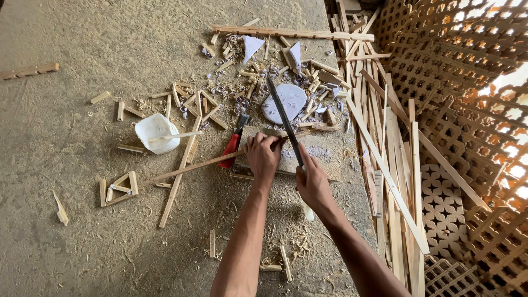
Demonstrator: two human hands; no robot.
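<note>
My left hand point(263, 157) grips a long thin wooden strip point(192, 167) and presses its end down on a flat wooden block point(322, 157) on the ground. My right hand point(313, 184) holds the handle of a long dark blade point(283, 118), which points away from me over the block, its edge next to the strip's end. A red-handled tool point(231, 146) lies just left of the block.
A white cup point(155, 133) with a stick in it stands to the left. Short wood offcuts, shavings and small triangular frames point(118, 190) litter the dirt floor. A white disc point(290, 102) lies beyond the block. Long slats point(385, 165) and lattice panels point(467, 110) are stacked on the right.
</note>
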